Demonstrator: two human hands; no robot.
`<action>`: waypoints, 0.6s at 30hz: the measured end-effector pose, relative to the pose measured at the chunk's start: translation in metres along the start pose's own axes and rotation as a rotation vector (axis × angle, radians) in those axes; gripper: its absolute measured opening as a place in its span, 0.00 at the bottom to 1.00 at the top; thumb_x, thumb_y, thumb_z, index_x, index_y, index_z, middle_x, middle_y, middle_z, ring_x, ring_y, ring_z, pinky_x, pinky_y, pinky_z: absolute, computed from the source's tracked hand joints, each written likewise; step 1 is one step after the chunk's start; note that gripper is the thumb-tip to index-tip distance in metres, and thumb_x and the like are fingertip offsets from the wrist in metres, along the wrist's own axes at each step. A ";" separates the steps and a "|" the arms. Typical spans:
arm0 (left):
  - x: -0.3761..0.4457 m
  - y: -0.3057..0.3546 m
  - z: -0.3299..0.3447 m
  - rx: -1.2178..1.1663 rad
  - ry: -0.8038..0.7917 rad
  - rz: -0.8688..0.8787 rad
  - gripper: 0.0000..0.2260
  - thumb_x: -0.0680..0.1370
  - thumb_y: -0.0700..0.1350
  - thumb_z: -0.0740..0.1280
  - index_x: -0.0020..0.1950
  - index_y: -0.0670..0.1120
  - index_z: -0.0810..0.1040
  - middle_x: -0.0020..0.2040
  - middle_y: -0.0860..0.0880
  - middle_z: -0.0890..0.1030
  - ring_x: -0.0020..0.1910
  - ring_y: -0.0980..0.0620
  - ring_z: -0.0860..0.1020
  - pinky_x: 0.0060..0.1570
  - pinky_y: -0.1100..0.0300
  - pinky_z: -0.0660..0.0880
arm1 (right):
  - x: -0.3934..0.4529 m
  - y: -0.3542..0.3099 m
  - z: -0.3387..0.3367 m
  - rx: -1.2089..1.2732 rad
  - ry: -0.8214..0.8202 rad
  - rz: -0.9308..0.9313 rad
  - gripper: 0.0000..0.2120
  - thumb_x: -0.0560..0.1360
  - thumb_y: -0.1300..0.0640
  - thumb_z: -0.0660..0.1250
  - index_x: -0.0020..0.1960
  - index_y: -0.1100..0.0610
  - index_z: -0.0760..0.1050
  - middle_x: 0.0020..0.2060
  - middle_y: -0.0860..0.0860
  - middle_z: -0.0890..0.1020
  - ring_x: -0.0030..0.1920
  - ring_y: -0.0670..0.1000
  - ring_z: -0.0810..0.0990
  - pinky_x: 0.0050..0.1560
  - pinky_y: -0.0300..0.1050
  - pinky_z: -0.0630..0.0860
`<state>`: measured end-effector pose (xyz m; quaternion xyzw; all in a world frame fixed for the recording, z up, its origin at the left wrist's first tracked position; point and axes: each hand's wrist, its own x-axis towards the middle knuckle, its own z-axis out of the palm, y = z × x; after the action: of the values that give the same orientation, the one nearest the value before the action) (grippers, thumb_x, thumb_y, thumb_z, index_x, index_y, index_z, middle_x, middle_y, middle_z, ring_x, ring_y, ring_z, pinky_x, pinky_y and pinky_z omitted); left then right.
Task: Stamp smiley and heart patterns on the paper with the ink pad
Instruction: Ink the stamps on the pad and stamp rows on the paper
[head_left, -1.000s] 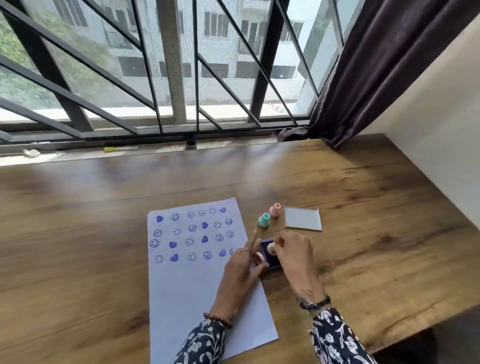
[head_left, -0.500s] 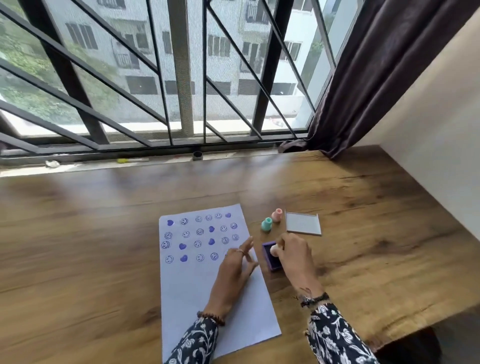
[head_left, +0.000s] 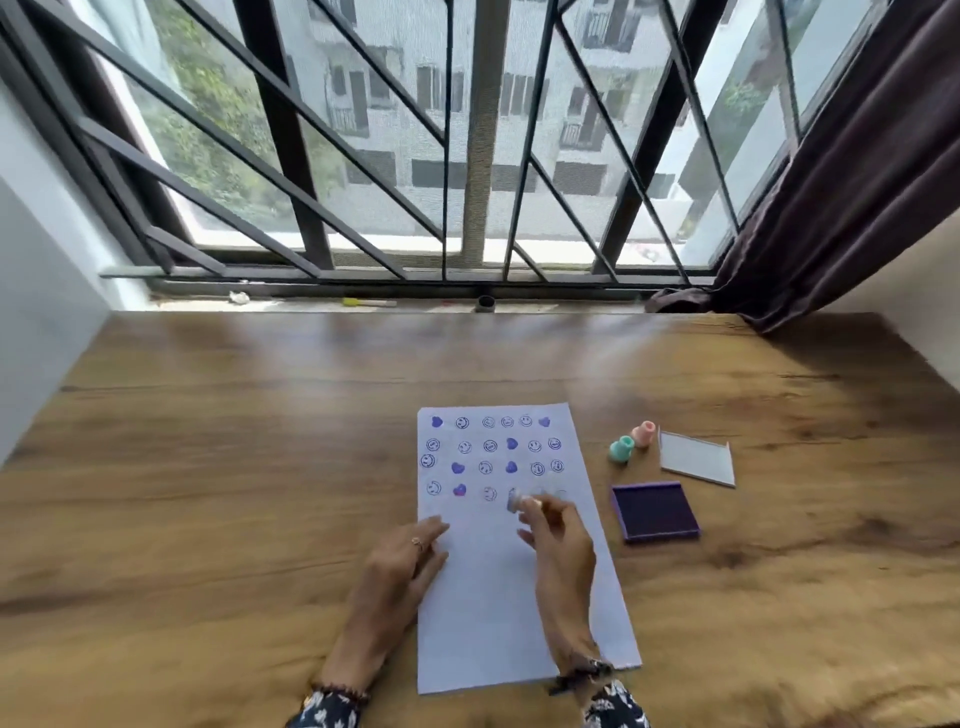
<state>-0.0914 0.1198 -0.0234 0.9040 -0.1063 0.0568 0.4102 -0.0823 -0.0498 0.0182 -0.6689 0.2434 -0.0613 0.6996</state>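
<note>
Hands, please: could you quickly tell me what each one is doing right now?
Left hand: open, flat on the paper.
Right hand: closed on a stamp.

- The white paper (head_left: 498, 597) is showing purple smileys and solid purple hearts.
- The ink pad (head_left: 655, 512) is lying purple, darker inside.
- Two stamps are standing teal (head_left: 622, 450) and pink (head_left: 644, 434).
- The sleeves (head_left: 615, 707) are showing a dark, white-flowered print.
- The table (head_left: 234, 467) is showing brown wood grain.
</note>
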 end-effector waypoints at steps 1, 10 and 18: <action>-0.002 0.001 -0.001 0.004 -0.003 0.005 0.16 0.69 0.33 0.73 0.56 0.41 0.79 0.56 0.44 0.81 0.56 0.50 0.77 0.55 0.62 0.69 | -0.002 0.007 0.003 0.017 0.014 0.005 0.02 0.71 0.55 0.71 0.39 0.51 0.80 0.38 0.47 0.85 0.44 0.49 0.83 0.44 0.40 0.79; -0.021 0.001 -0.007 0.029 0.016 0.070 0.17 0.66 0.36 0.76 0.54 0.43 0.80 0.52 0.46 0.83 0.53 0.52 0.77 0.56 0.64 0.68 | 0.034 0.012 -0.007 0.041 -0.170 0.011 0.04 0.69 0.56 0.73 0.43 0.54 0.82 0.37 0.48 0.86 0.40 0.47 0.83 0.40 0.35 0.79; -0.024 0.001 -0.012 0.017 0.022 0.099 0.14 0.68 0.37 0.75 0.52 0.44 0.80 0.51 0.48 0.84 0.51 0.52 0.78 0.57 0.62 0.68 | 0.010 -0.012 0.030 -0.710 -0.354 -0.227 0.02 0.67 0.56 0.73 0.37 0.50 0.80 0.35 0.47 0.83 0.38 0.47 0.80 0.44 0.37 0.75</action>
<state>-0.1147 0.1313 -0.0189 0.9004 -0.1462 0.0878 0.4003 -0.0581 -0.0278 0.0273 -0.8915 0.0502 0.0655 0.4454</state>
